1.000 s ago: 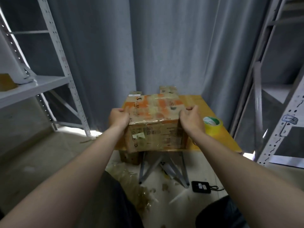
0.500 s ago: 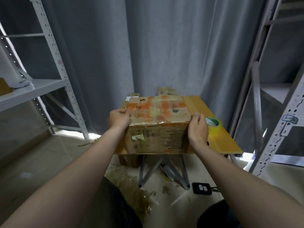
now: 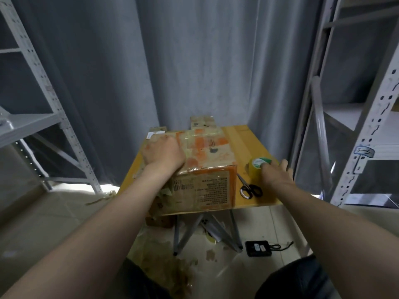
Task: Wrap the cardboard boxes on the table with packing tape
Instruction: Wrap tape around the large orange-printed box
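Right hand: off the cardboard box, now out at the tape roll.
Left hand: shifts onto the box top.

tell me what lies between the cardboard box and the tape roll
Black-handled scissors lie on the table there, slightly toward the near edge, in the head view.

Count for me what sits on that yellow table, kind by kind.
Cardboard box: 1
Cardboard pieces behind it, maybe more boxes: 2
Tape roll: 1
Scissors: 1
Total: 5
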